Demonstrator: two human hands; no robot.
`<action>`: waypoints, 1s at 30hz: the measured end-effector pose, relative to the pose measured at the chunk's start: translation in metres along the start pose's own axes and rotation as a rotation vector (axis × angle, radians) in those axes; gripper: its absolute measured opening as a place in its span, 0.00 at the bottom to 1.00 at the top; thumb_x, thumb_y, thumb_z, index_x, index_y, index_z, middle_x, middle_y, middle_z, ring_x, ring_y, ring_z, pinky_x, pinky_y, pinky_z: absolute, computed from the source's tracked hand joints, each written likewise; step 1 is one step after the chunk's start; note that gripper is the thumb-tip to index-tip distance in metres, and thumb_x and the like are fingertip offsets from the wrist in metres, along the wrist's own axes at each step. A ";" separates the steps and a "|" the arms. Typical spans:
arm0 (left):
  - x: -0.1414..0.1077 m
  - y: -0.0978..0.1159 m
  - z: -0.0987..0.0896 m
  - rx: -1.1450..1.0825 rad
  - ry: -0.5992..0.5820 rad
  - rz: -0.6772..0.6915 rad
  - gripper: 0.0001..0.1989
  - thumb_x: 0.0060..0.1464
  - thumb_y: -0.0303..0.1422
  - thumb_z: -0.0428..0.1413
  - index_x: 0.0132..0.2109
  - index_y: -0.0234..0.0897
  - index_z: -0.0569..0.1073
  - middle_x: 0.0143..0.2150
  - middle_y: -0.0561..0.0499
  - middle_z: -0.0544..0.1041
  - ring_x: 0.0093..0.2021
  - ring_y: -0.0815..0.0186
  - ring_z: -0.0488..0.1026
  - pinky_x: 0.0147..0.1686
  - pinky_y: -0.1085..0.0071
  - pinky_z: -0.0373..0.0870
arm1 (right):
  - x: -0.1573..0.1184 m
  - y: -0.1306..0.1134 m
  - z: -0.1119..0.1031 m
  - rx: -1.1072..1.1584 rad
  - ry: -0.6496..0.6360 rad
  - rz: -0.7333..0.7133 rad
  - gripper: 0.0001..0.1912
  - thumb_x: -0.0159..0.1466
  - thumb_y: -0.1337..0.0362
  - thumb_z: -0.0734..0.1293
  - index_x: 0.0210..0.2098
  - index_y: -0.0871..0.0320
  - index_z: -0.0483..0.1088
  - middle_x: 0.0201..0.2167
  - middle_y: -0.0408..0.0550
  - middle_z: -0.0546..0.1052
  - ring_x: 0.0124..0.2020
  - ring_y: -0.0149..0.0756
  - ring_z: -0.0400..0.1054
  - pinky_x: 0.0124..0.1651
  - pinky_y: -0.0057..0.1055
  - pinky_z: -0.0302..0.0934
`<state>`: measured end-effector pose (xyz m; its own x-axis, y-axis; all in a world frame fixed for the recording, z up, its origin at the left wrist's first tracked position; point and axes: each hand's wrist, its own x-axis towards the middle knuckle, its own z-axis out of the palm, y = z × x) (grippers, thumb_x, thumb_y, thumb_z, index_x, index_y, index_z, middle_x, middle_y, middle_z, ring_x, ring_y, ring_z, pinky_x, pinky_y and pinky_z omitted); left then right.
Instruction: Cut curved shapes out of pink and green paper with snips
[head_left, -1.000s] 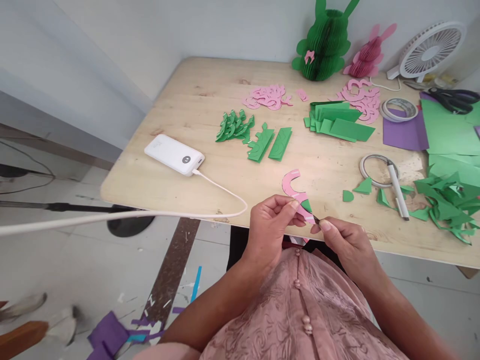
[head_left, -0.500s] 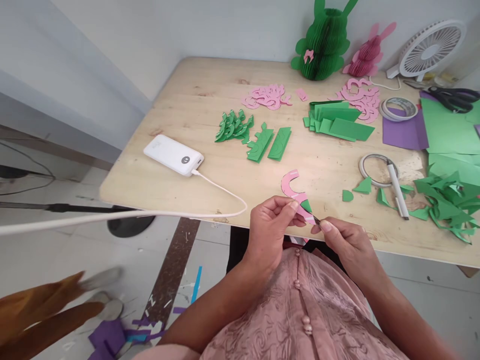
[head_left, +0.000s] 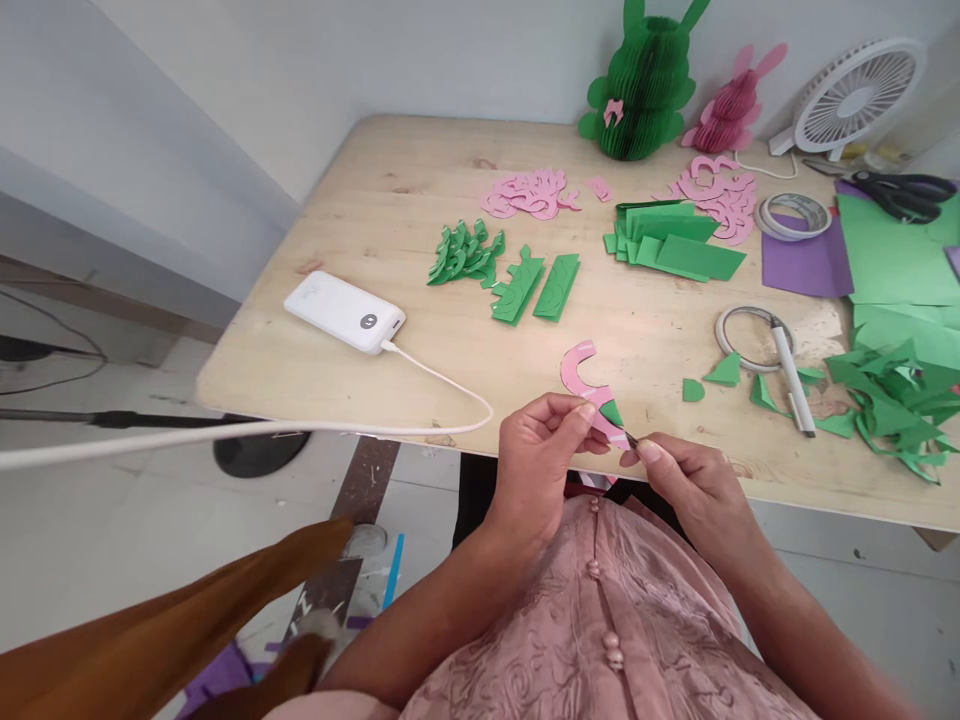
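Note:
Over the table's front edge, my left hand (head_left: 544, 455) pinches a curved pink paper cutout (head_left: 576, 368) between thumb and fingers. A bit of green paper (head_left: 611, 412) shows against the inside of the cutout's lower curve. My right hand (head_left: 690, 485) is closed on a thin dark tool (head_left: 632, 441), whose tip meets the lower end of the pink paper; its kind cannot be made out, as the fingers cover most of it. Beyond my hands lie two folded green paper strips (head_left: 556, 287) with drawn curves, one partly cut, and a heap of cut green pieces (head_left: 463, 252).
A white power bank (head_left: 345, 310) with a cable lies at left. Pink cutouts (head_left: 529, 193), paper rabbits (head_left: 649, 90), a fan (head_left: 855, 100), tape rolls (head_left: 795, 217), black scissors (head_left: 904, 195), a white pen (head_left: 793, 385) and green scraps (head_left: 885, 400) are around. Another person's leg (head_left: 225, 600) is at lower left.
The other person's legs have moved right across the floor at lower left. My hands keep nearly the same hold and place; the view has shifted very slightly.

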<state>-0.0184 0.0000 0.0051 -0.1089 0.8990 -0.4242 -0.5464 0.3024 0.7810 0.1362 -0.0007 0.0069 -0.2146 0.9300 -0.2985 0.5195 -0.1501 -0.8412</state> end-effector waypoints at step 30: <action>-0.003 0.003 0.005 -0.026 0.053 0.006 0.06 0.46 0.32 0.61 0.27 0.34 0.73 0.23 0.53 0.76 0.24 0.71 0.72 0.31 0.73 0.72 | 0.002 0.002 0.003 -0.128 0.059 -0.085 0.23 0.65 0.50 0.58 0.26 0.59 0.75 0.22 0.45 0.74 0.26 0.36 0.67 0.27 0.27 0.58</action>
<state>-0.0158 0.0000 0.0113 -0.1557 0.8826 -0.4436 -0.5665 0.2881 0.7720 0.1343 -0.0002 0.0033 -0.2150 0.9562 -0.1984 0.6036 -0.0295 -0.7967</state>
